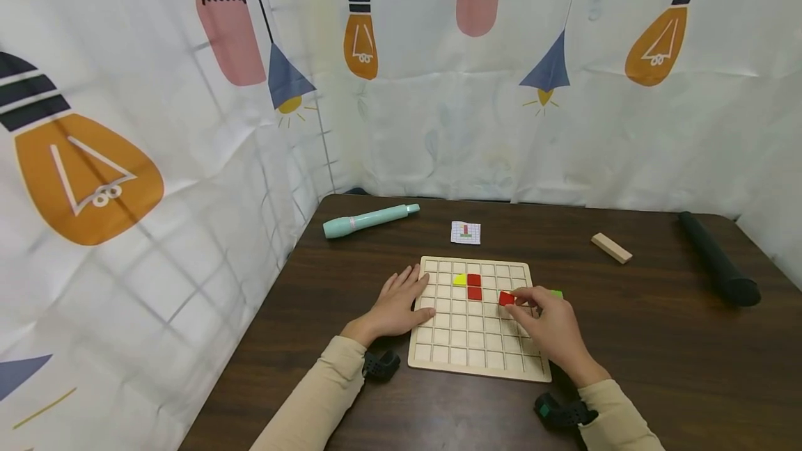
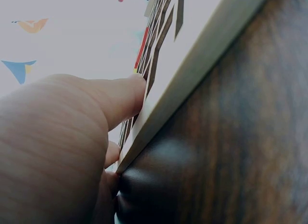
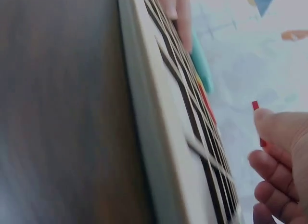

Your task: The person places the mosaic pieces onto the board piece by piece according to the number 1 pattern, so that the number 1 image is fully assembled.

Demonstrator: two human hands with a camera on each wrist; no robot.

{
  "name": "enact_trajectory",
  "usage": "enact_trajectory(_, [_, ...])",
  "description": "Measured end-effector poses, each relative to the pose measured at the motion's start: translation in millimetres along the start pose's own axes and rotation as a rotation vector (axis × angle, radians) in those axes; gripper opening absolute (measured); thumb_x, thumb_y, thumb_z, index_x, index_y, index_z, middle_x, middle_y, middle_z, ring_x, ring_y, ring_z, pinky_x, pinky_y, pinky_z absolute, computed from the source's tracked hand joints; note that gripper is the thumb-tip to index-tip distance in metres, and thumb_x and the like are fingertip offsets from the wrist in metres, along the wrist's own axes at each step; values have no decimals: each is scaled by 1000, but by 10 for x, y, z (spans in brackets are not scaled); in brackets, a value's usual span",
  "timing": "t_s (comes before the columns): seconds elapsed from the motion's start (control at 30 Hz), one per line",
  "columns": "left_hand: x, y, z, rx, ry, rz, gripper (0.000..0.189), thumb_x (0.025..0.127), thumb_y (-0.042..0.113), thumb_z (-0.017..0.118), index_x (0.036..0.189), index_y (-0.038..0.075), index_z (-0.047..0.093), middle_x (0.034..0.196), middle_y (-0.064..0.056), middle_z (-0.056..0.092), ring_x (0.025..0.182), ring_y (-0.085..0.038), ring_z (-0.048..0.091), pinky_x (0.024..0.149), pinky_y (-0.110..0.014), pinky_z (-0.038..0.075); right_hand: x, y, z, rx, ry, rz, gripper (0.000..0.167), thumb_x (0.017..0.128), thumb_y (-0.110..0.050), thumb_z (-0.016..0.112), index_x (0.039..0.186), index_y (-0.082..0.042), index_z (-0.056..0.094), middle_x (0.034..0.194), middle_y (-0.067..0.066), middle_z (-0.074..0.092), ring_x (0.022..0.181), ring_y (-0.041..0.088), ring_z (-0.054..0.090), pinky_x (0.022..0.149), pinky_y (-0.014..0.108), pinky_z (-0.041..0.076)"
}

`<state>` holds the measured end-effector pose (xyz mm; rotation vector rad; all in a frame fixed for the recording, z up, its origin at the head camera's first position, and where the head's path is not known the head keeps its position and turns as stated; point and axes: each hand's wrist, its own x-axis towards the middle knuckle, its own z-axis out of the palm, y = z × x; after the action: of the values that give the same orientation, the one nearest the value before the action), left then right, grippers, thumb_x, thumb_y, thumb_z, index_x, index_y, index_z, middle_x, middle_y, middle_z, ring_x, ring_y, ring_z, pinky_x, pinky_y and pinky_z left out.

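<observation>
A wooden grid board [image 1: 466,339] lies on the dark table, its squares marked off by grooves. In its upper part sit a yellow triangular tile [image 1: 460,280] and two red square tiles [image 1: 474,281], one below the other. My left hand [image 1: 396,303] rests at the board's left edge, thumb over the rim and fingers extended. Between thumb and fingertips my right hand [image 1: 554,326] pinches another red square tile [image 1: 506,298]; in the right wrist view this tile [image 3: 263,142] is raised above the board. A green piece [image 1: 557,294] shows partly behind the right hand.
Beyond the board lies a small card [image 1: 466,232] printed with a coloured grid pattern. A mint-green tube [image 1: 371,220] is at the back left. To the right are a wooden block [image 1: 611,248] and a dark cylinder [image 1: 719,260]. A printed curtain [image 1: 438,138] hangs behind the table.
</observation>
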<state>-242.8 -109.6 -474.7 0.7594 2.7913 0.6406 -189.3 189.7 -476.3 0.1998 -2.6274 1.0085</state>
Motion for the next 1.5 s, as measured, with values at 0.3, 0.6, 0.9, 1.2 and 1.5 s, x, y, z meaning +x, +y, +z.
enact_trajectory(0.3, [-25, -8, 58, -12, -10, -10, 75, 99, 48, 52, 156, 10, 23, 164, -11, 6, 151, -28, 2, 118, -52, 1, -14, -108, 246, 69, -62, 5, 26, 81, -20, 82, 104, -12, 74, 85, -5, 63, 75, 13, 54, 64, 23, 47])
enact_trajectory(0.6, [-14, -6, 30, -11, -5, 12, 74, 99, 46, 52, 156, 8, 24, 163, -13, 6, 151, -29, 3, 118, -52, 1, 32, -189, 372, 22, -61, -28, 27, 82, -24, 82, 105, -14, 75, 87, -6, 64, 75, 13, 50, 65, 28, 43])
enact_trajectory(0.9, [3, -18, 19, -10, 8, 5, 74, 99, 46, 52, 156, 8, 25, 163, -13, 7, 151, -29, 3, 118, -52, 2, 43, -216, 374, -22, -78, -27, 28, 81, -24, 82, 106, -13, 75, 95, -3, 66, 79, 13, 52, 70, 32, 45])
enact_trajectory(1.2, [10, 6, -6, -12, 8, 5, 73, 99, 46, 52, 156, 8, 25, 163, -13, 8, 151, -29, 3, 118, -52, 2, 53, -233, 394, -53, -42, -41, 29, 80, -25, 83, 105, -13, 76, 87, -3, 62, 72, 14, 46, 64, 30, 38])
enact_trajectory(1.5, [7, -6, 2, -16, 6, 7, 73, 99, 45, 52, 156, 8, 24, 163, -13, 7, 151, -29, 2, 118, -52, 1, 45, -226, 413, -62, -37, -46, 26, 80, -25, 83, 103, -15, 76, 82, -5, 58, 72, 14, 46, 68, 32, 37])
